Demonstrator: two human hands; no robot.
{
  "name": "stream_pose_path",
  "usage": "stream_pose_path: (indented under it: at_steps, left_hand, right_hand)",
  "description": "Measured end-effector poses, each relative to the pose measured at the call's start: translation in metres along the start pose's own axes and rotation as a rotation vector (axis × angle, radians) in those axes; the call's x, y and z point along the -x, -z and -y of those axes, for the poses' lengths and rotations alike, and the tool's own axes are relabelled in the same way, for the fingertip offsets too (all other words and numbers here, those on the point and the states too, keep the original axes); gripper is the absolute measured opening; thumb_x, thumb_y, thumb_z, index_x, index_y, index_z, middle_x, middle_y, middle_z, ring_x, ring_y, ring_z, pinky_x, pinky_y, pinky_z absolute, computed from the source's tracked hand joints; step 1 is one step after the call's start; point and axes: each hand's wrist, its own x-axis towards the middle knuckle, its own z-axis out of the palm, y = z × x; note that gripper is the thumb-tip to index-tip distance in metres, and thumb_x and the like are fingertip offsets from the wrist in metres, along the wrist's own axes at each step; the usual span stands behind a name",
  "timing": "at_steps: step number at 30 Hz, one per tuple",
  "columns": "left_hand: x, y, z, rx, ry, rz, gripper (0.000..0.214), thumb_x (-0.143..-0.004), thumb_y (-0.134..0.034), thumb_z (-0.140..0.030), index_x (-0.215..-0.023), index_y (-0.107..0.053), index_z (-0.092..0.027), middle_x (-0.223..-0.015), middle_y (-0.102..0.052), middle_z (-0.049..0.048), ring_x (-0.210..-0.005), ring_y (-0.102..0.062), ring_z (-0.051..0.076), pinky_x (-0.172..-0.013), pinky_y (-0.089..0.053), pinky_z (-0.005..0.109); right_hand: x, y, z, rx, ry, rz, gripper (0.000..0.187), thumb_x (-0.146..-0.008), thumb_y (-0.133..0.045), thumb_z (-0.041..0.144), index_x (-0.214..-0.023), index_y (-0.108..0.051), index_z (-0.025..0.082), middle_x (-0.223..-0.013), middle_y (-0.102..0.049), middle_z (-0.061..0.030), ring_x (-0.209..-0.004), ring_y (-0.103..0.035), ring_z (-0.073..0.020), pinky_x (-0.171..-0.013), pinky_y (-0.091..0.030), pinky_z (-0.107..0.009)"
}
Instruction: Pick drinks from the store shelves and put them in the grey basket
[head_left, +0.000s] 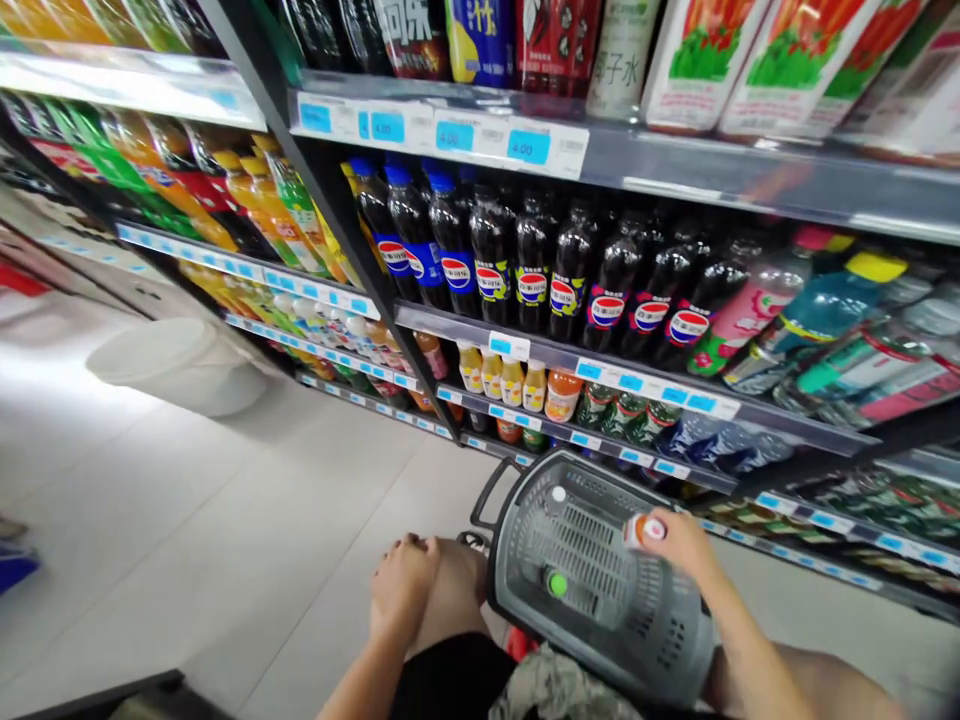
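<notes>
My right hand (684,545) grips a small bottle (636,532) above the right half of a grey shopping basket (517,610). The bottle has a pale cap with a red mark and an orange-red body, partly hidden by my fingers. Inside the basket, a round white cap (559,494) and a round green cap (557,584) face up; the bodies beneath them are hard to make out. My left hand (405,580) lies over my left knee, its fingers draped on the skin and holding nothing.
Drink shelves rise in front, with dark cola bottles (491,250) in a row and small yellow bottles (511,382) below. Cartons (697,70) stand at upper right. A white round tub (180,365) is on the tiled floor (300,540) to the left. The basket's black handle (487,490) sticks out.
</notes>
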Motion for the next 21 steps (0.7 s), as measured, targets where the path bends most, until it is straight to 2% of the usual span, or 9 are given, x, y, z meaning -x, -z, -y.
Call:
stream_pose_path:
  at_steps: [3,6,8,11,14,16,19,21]
  left_hand:
    - [0.007,-0.003,0.003,0.054,-0.012,0.018,0.057,-0.096,-0.033,-0.047,-0.128,-0.064,-0.011,-0.126,-0.065,0.0180,-0.122,-0.058,0.036,-0.099,-0.043,0.044]
    - [0.012,-0.004,0.007,0.082,-0.008,0.014,0.058,-0.094,-0.034,-0.048,-0.126,-0.065,-0.011,-0.125,-0.065,0.0189,-0.122,-0.057,0.036,-0.098,-0.042,0.043]
    - [0.016,-0.004,0.012,0.092,-0.003,0.018,0.060,-0.094,-0.033,-0.050,-0.127,-0.064,-0.011,-0.127,-0.064,0.0196,-0.123,-0.056,0.037,-0.099,-0.041,0.043]
    - [0.021,-0.001,0.019,0.098,-0.005,0.021,0.063,-0.094,-0.032,-0.051,-0.131,-0.063,-0.010,-0.128,-0.063,0.0203,-0.125,-0.055,0.037,-0.101,-0.041,0.042]
    - [0.025,0.002,0.025,0.106,0.001,0.011,0.065,-0.094,-0.031,-0.052,-0.133,-0.062,-0.011,-0.130,-0.063,0.0196,-0.126,-0.055,0.036,-0.102,-0.041,0.041]
    - [0.027,0.004,0.028,0.114,0.003,0.010,0.065,-0.094,-0.030,-0.052,-0.133,-0.061,-0.010,-0.131,-0.062,0.0195,-0.126,-0.055,0.036,-0.103,-0.040,0.041]
    - [0.029,0.006,0.033,0.128,0.019,0.021,0.063,-0.094,-0.030,-0.052,-0.132,-0.062,-0.013,-0.132,-0.061,0.0184,-0.127,-0.054,0.036,-0.103,-0.040,0.043]
    - [0.029,0.008,0.035,0.132,0.035,0.027,0.060,-0.095,-0.029,-0.052,-0.130,-0.062,-0.015,-0.132,-0.061,0.0176,-0.128,-0.053,0.037,-0.102,-0.040,0.044]
  right_hand:
    - [0.029,0.050,0.020,-0.089,-0.217,-0.242,0.029,-0.076,-0.062,0.061,-0.074,-0.062,0.032,-0.072,-0.068,-0.0005,-0.074,-0.066,-0.0324,-0.069,-0.044,-0.044]
    - [0.059,0.074,0.030,-0.242,-0.354,-0.507,0.034,-0.073,-0.063,0.064,-0.077,-0.065,0.029,-0.080,-0.071,-0.0031,-0.082,-0.067,-0.0325,-0.076,-0.048,-0.044]
    - [0.078,0.083,0.034,-0.348,-0.381,-0.605,0.037,-0.072,-0.065,0.060,-0.082,-0.069,0.025,-0.086,-0.073,-0.0048,-0.085,-0.067,-0.0304,-0.079,-0.049,-0.042]
    - [0.100,0.091,0.042,-0.431,-0.303,-0.616,0.039,-0.072,-0.068,0.056,-0.090,-0.072,0.021,-0.095,-0.074,-0.0062,-0.087,-0.067,-0.0281,-0.080,-0.051,-0.039]
    - [0.119,0.092,0.050,-0.379,-0.175,-0.618,0.031,-0.074,-0.065,0.052,-0.088,-0.072,0.025,-0.099,-0.073,-0.0052,-0.093,-0.067,-0.0294,-0.083,-0.052,-0.041]
    - [0.132,0.087,0.054,-0.291,-0.236,-0.710,0.029,-0.075,-0.061,0.053,-0.085,-0.070,0.028,-0.095,-0.073,-0.0048,-0.092,-0.067,-0.0320,-0.084,-0.052,-0.045]
    - [0.149,0.078,0.056,-0.228,-0.459,-0.854,0.037,-0.073,-0.060,0.067,-0.082,-0.066,0.031,-0.082,-0.070,-0.0058,-0.082,-0.066,-0.0364,-0.078,-0.051,-0.051]
    - [0.158,0.073,0.056,-0.220,-0.501,-0.903,0.043,-0.068,-0.061,0.078,-0.077,-0.063,0.035,-0.074,-0.067,-0.0042,-0.077,-0.065,-0.0369,-0.075,-0.050,-0.053]
